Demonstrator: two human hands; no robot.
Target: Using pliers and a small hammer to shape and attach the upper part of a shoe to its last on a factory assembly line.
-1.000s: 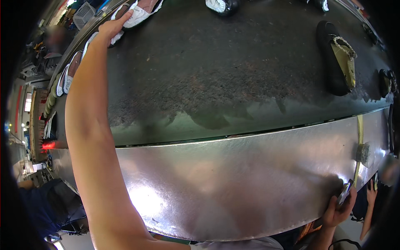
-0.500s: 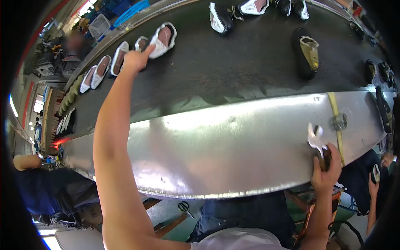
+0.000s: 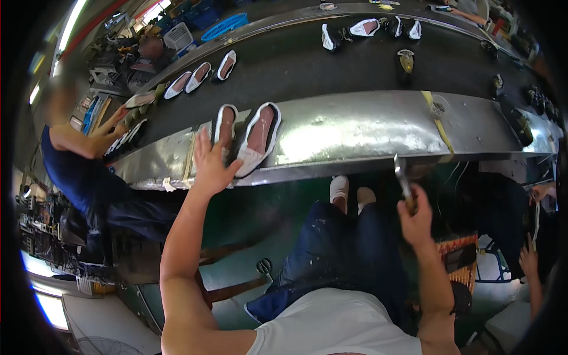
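Pair of white-and-black shoes (image 3: 258, 141) on left part of metal surface (image 3: 355, 127); left hand (image 3: 213, 165) against them, grip released, fingers spread. Right hand (image 3: 416, 222), grip clenched round metal-headed tool (image 3: 403, 176). More shoes (image 3: 198, 77) line dark belt (image 3: 284, 65), far left.

Before you: metal ledge (image 3: 349, 127), scuffed and shiny. Two white-trimmed shoes (image 3: 261, 139) on it, side by side, to your left. Yellow strip (image 3: 442, 135) crosses it to your right, small round item (image 3: 438, 107) beside. Beyond: dark flat surface (image 3: 302, 74) bearing three shoes (image 3: 198, 77) at left, olive-lined black shoe (image 3: 406, 63) at right.
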